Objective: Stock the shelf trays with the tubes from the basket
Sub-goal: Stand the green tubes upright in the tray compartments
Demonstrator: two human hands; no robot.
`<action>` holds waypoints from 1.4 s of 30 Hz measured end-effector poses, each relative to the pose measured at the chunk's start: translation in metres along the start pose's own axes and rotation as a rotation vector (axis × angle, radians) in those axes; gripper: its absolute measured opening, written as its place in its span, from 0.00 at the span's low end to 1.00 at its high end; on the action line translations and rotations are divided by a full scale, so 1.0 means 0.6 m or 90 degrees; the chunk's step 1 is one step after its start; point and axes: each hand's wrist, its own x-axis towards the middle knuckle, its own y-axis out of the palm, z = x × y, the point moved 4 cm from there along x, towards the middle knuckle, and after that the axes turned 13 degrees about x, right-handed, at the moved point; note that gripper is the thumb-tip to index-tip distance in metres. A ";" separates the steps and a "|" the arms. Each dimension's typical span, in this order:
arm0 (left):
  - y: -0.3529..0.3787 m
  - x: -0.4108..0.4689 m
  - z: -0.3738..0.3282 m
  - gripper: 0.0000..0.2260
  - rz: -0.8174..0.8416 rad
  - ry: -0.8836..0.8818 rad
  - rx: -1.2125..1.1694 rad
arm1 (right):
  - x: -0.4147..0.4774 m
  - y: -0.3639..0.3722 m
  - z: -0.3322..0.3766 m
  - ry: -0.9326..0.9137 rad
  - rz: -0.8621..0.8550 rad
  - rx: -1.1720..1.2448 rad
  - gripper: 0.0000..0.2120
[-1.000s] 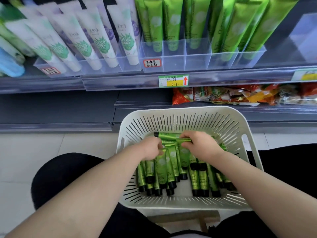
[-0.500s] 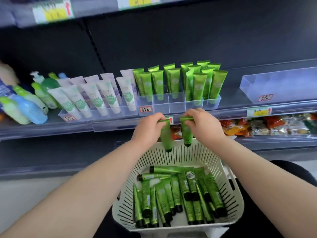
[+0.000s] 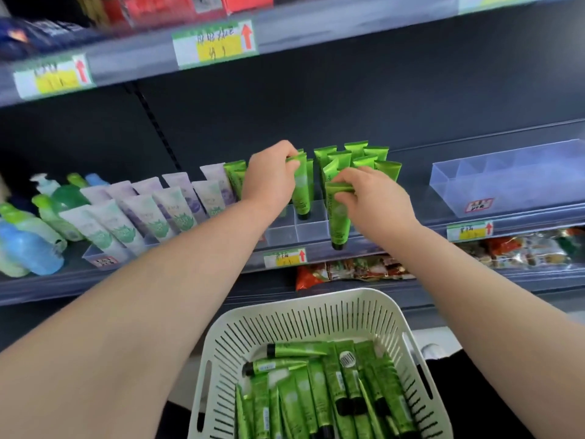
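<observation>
We log two glossy green, black-capped tubes, just lifted from the white slotted plastic basket (image 3: 316, 294). Our left hand (image 3: 269, 182) pinches the left tube (image 3: 302, 194), cap entering the clear divided shelf tray (image 3: 311, 231). Our right hand (image 3: 370, 201) pinches the right tube (image 3: 338, 217) at the tray's front edge. Many remain basketed.

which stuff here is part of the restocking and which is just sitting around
Job: left hand with left tube, right hand with right tube, basket, basket tubes, tray.
Lying about: white tubes, bottles, snack packets, price tags.
</observation>
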 end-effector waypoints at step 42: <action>0.024 -0.079 0.083 0.15 0.115 0.098 0.067 | 0.091 0.098 0.013 -0.015 0.058 -0.116 0.14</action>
